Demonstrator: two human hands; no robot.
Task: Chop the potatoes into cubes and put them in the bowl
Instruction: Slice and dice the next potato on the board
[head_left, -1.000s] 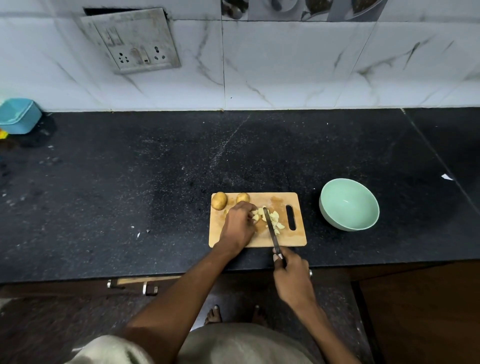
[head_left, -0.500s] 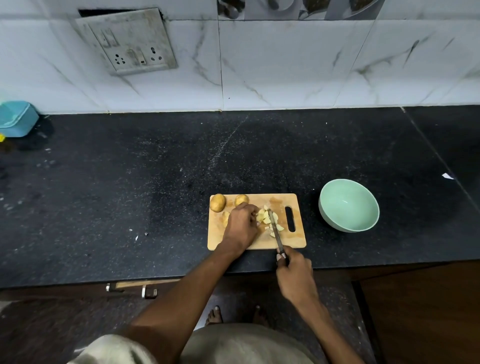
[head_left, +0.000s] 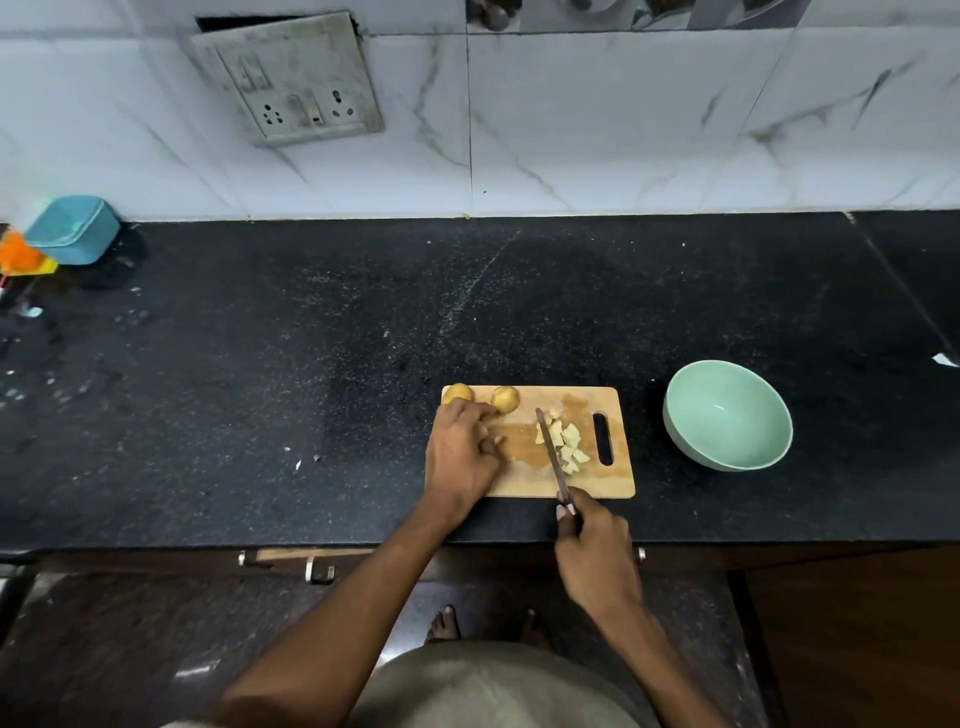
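Resting on the left part of the cutting board (head_left: 524, 478), the left hand (head_left: 462, 457) has its fingers loosely curled, fingertips close to two whole potatoes (head_left: 505, 399) at the board's far left corner; whether it touches either one, cannot tell. Nothing visible in that grip. Right hand (head_left: 592, 556) grips the knife (head_left: 551, 457) handle just past the board's near edge, fingers wrapped tight. Blade runs across the board toward the far edge, lying along the left side of a small heap of pale potato cubes (head_left: 566, 444). Cubes sit on the board's right half, beside its handle slot. Board lies near the bench's (head_left: 260, 389) front edge. Green bowl (head_left: 727, 415) stands on the bench to the board's right, apart from it, holding no cubes. Blue container (head_left: 72, 228) at the bench's far left corner against the tiled wall.
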